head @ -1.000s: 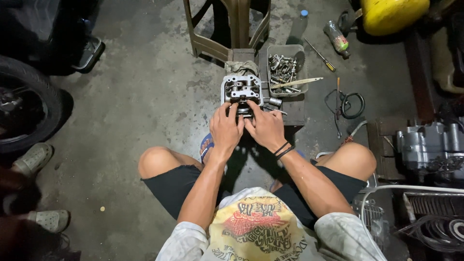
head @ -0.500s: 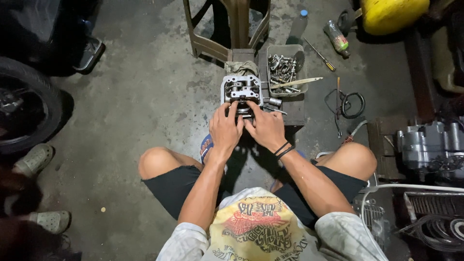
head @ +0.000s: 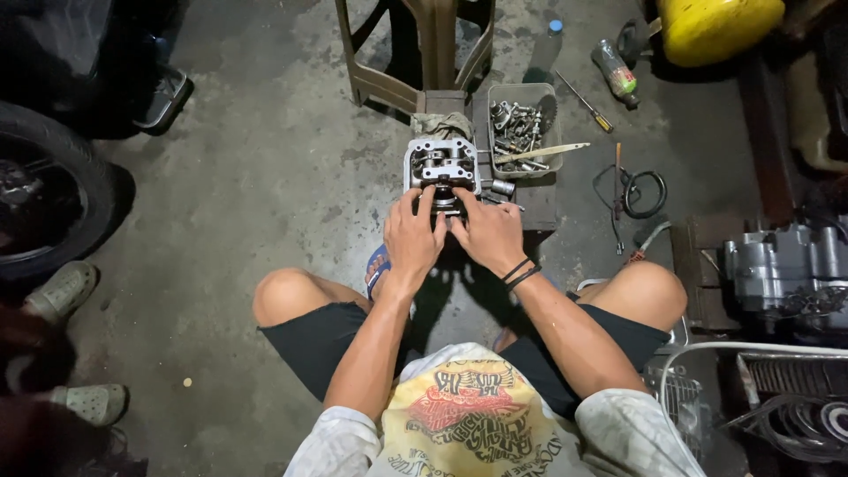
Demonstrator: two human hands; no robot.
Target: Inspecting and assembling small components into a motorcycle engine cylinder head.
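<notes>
A grey metal engine cylinder head (head: 439, 163) stands on the concrete floor in front of me, its open top showing valve parts. My left hand (head: 412, 238) and my right hand (head: 488, 231) both press on its near side, fingers curled over the edge around a small part I cannot make out. My right wrist wears dark bands. I sit low with my knees spread either side.
A grey tray (head: 524, 129) of bolts and small parts sits right of the head, a screwdriver (head: 585, 102) and a bottle (head: 615, 73) beyond. A brown stool (head: 422, 53) stands behind. An engine block (head: 785, 270) lies right, a tyre (head: 49, 199) and another person's shoes (head: 58, 291) left.
</notes>
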